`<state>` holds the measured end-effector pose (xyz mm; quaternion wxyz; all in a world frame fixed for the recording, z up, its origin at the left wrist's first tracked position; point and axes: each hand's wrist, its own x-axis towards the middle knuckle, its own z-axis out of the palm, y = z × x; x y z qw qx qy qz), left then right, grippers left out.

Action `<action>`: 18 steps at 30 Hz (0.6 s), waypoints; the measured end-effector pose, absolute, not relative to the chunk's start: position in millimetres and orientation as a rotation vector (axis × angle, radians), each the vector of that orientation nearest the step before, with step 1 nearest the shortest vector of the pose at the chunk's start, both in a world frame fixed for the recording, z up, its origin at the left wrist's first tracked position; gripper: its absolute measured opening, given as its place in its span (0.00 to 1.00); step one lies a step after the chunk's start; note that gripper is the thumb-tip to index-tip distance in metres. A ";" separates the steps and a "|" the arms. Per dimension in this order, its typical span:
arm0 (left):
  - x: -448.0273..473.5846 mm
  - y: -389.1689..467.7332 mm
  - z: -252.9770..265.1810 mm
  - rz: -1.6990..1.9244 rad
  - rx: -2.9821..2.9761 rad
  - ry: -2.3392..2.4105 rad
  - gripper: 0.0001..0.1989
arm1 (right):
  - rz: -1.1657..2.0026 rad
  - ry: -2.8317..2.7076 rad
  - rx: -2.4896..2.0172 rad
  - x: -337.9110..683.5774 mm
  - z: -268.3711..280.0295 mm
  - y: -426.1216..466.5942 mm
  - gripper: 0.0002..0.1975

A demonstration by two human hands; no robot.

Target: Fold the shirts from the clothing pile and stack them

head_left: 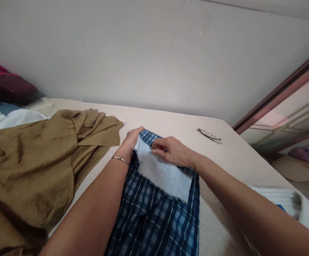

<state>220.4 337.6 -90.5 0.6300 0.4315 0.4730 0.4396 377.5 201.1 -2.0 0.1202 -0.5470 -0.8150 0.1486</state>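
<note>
A blue plaid garment (157, 217) lies lengthwise in front of me, with a pale, smooth fabric panel (167, 177) showing near its far end. My left hand (131, 141) grips the garment's far left corner, its thumb along the edge; a thin metal bangle (120, 159) circles that wrist. Over the pale panel, close to the plaid border, my right hand (170, 149) is closed with thumb and fingers pinched together. Whatever those fingers may hold is too small or hidden to make out.
An olive-brown cloth (37, 167) lies heaped on the left of the cream-covered surface (154, 115), with white fabric (16, 117) and a dark red item (7, 87) behind. Eyeglasses (209, 136) lie at the back right. Striped pale fabric (274, 195) sits under my right forearm. A wall rises behind.
</note>
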 end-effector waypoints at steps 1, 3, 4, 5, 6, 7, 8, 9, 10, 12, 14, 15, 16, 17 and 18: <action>221.0 335.8 -89.8 0.995 0.991 1.099 0.15 | 0.431 -2.281 -1.623 386.2 2.8 192.7 0.11; 221.5 331.8 -87.2 0.979 0.996 1.142 0.14 | 0.322 -2.102 -1.724 407.1 11.1 172.6 0.12; 221.4 329.9 -85.5 0.978 0.998 1.160 0.16 | 0.238 -2.042 -1.802 417.7 13.1 161.0 0.11; 221.1 327.9 -83.5 0.978 1.000 1.177 0.18 | 0.156 -2.014 -1.890 427.5 13.1 148.8 0.10; 220.9 326.1 -81.5 0.977 1.002 1.191 0.20 | 0.088 -2.016 -1.981 435.7 10.9 136.4 0.09; 220.7 324.3 -79.5 0.974 1.006 1.203 0.21 | 0.034 -2.042 -2.064 441.8 6.7 124.6 0.09; 220.7 322.8 -77.7 0.971 1.012 1.213 0.22 | -0.012 -2.084 -2.136 445.6 0.8 114.0 0.11; 220.9 321.4 -76.2 0.967 1.019 1.223 0.22 | -0.057 -2.138 -2.192 447.2 -6.2 105.3 0.14; 221.2 320.5 -75.0 0.961 1.028 1.234 0.20 | -0.109 -2.196 -2.232 446.7 -13.5 98.9 0.17; 221.8 319.9 -73.6 0.949 1.048 1.259 0.17 | -0.235 -2.310 -2.264 442.0 -26.3 93.1 0.19; 221.6 321.5 -73.1 0.934 1.065 1.288 0.12 | -0.312 -2.413 -2.212 437.4 -33.8 94.5 0.17; 221.0 323.1 -73.0 0.923 1.071 1.305 0.09 | -0.310 -2.458 -2.155 436.8 -35.2 96.5 0.15; 220.1 325.0 -72.9 0.910 1.077 1.320 0.07 | -0.291 -2.490 -2.089 437.8 -35.5 98.3 0.14; 218.9 327.0 -72.9 0.896 1.081 1.333 0.06 | -0.262 -2.510 -2.028 440.5 -34.8 99.7 0.14; 217.4 328.9 -72.8 0.881 1.085 1.341 0.05 | -0.230 -2.511 -1.982 444.5 -33.7 100.5 0.13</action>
